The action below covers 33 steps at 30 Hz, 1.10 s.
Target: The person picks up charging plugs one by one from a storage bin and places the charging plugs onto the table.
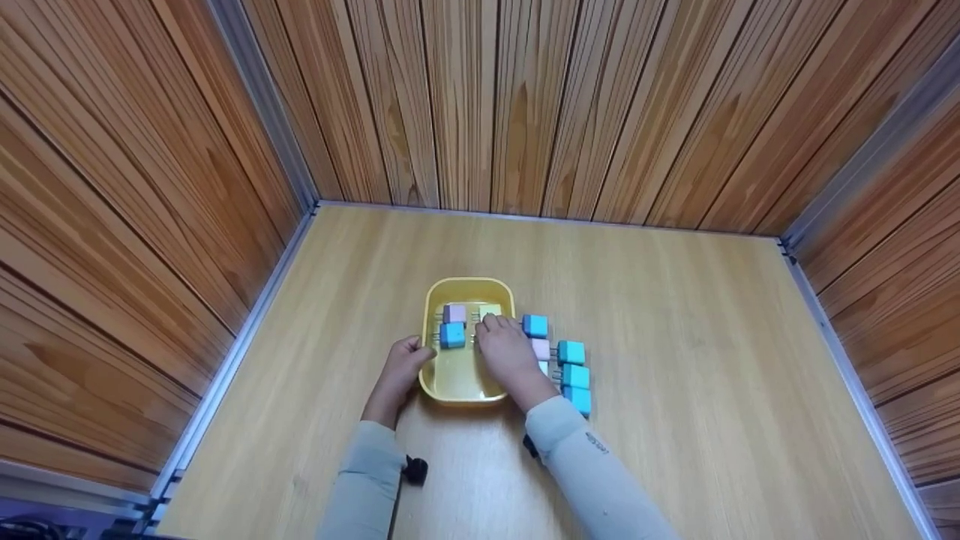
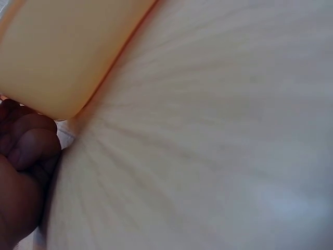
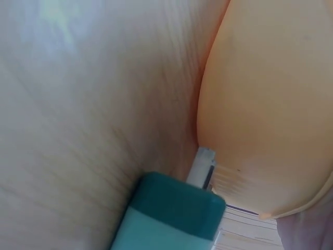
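A yellow plastic tray lies on the table. Its left rim is pinched by my left hand, thumb over the edge; the left wrist view shows those fingers curled at the tray's corner. Inside lie a pink plug adapter, a blue plug adapter and a pale yellow plug adapter, prongs pointing left. My right hand reaches over the right rim and grips another plug adapter, mostly hidden under the fingers with its prongs showing at their left. The right wrist view shows the tray's outer wall, the hand almost out of view.
Right of the tray stand more plug adapters: a blue one, a pink one, a white one partly behind the wrist, and a column of teal ones. Wood-panelled walls enclose the table at the back and sides.
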### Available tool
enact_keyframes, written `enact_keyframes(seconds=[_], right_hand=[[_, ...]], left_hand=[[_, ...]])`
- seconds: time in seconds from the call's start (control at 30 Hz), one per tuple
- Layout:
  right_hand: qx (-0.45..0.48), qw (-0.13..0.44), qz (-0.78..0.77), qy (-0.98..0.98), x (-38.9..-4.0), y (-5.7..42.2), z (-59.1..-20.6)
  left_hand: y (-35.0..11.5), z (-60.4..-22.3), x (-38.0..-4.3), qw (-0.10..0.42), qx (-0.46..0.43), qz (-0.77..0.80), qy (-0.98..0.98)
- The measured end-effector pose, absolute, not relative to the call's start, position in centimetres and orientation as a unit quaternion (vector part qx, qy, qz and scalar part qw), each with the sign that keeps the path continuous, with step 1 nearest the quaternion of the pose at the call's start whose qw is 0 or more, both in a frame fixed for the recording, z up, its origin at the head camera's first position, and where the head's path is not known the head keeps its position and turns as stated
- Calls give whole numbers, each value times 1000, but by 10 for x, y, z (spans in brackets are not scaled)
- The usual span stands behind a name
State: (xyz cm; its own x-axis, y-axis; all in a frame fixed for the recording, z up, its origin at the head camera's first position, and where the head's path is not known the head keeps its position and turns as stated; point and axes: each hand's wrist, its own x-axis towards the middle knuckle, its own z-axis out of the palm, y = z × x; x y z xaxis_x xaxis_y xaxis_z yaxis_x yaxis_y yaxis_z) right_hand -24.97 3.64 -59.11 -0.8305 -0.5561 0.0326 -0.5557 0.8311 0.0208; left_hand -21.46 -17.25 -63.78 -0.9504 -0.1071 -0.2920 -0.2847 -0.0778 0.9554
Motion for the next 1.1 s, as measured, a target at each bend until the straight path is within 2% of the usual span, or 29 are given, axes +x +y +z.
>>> enact_keyframes(seconds=[0.87,1.1], right_hand=[[293,-13,115,-949,-240,43,-554],[306,0,116,-945,-236,50,-549]], left_hand=[[-172,-636,-215,63,-138,718,680],[-171,-635,-214,62,-132,725,673]])
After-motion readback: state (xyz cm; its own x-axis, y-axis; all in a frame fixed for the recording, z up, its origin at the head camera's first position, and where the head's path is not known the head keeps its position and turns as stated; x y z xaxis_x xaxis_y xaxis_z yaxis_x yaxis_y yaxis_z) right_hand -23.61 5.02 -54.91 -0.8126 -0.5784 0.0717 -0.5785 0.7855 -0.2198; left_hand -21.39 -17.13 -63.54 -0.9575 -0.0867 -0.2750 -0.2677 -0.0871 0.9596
